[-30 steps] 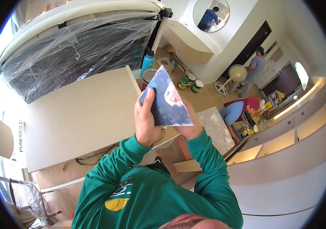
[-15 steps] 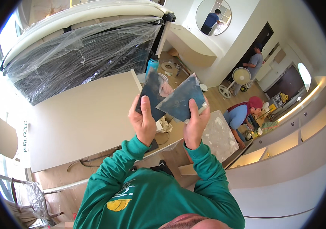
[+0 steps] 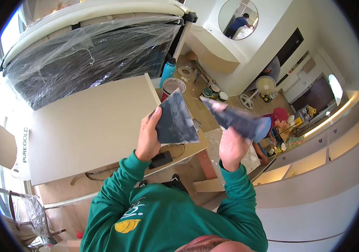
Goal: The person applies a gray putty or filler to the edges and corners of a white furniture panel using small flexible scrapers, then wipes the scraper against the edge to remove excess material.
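Observation:
My left hand [image 3: 147,137] grips a flat, dark blue-grey putty spreader [image 3: 177,121] by its left edge, thumb on the face turned up to me. Pale smears mark that face. To its right, my right hand [image 3: 233,150] is closed on a second dark putty spreader [image 3: 240,122], tilted and blurred by motion. Pinkish putty [image 3: 219,106] sits near that one's far left end. The two spreaders are apart. Below and beyond the left one stands an open bucket [image 3: 174,85] with a whitish rim.
A large beige panel [image 3: 91,130] lies at left, before plastic-wrapped furniture [image 3: 95,63]. A blue bottle [image 3: 168,72] stands beside the bucket. A person in a red head covering [image 3: 279,115] crouches at right, near lit shelves [image 3: 309,161]. A fan [image 3: 266,86] stands farther back, another person behind it.
The spreaders, overlapping before, have separated. My right hand has moved right and turned its spreader; the pinkish putty on the left one is gone from its face. The bucket has come into fuller view.

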Available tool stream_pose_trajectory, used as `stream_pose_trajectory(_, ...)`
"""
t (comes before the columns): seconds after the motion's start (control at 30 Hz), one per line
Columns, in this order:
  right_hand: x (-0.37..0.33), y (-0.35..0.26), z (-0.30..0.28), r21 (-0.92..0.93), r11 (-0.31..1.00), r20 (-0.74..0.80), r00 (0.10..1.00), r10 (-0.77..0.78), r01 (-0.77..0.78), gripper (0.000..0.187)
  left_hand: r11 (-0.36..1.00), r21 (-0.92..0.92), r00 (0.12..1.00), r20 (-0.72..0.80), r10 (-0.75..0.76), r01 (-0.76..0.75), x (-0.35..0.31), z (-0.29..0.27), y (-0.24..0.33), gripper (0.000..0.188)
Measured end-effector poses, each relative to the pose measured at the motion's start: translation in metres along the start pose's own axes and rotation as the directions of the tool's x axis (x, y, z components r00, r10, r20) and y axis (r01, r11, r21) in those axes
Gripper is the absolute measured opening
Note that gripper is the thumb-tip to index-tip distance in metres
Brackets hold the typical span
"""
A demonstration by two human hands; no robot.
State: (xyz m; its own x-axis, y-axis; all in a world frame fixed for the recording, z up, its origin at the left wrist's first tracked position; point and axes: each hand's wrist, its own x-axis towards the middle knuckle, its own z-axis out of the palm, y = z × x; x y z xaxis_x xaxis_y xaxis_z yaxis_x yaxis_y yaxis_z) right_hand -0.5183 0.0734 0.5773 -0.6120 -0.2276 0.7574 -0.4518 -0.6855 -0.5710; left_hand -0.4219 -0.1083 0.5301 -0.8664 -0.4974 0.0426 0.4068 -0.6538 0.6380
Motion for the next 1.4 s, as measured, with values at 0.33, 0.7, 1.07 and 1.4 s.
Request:
stream_pose_trajectory(0.33,0.005,-0.015,-0.008,-0.449,0.532,0.872,0.483,0.085,0.718,0.043,0.961,-0.17,0.974,0.107,-0.201,0.217,-0.016,0.008,0.012,0.03)
stream_pose_trajectory(0.7,0.073,-0.046,-0.019,-0.497,0.113,0.83,0.434,0.351,0.86,0.048,0.984,0.178,0.991,0.136,-0.008,-0.017,-0.011,-0.002,0.014,0.029)
stream_pose_trajectory(1.07,0.077,-0.051,0.01,-0.433,0.103,0.848,0.366,0.384,0.895,0.05,0.993,0.12,0.993,0.111,-0.035,0.021,-0.018,0.01,0.033,0.029)
stream_pose_trajectory(1.4,0.079,-0.064,0.011,-0.38,0.107,0.805,0.271,0.528,0.919,0.048,0.91,0.38,0.981,0.155,0.116,-0.167,-0.016,0.004,0.035,0.032)
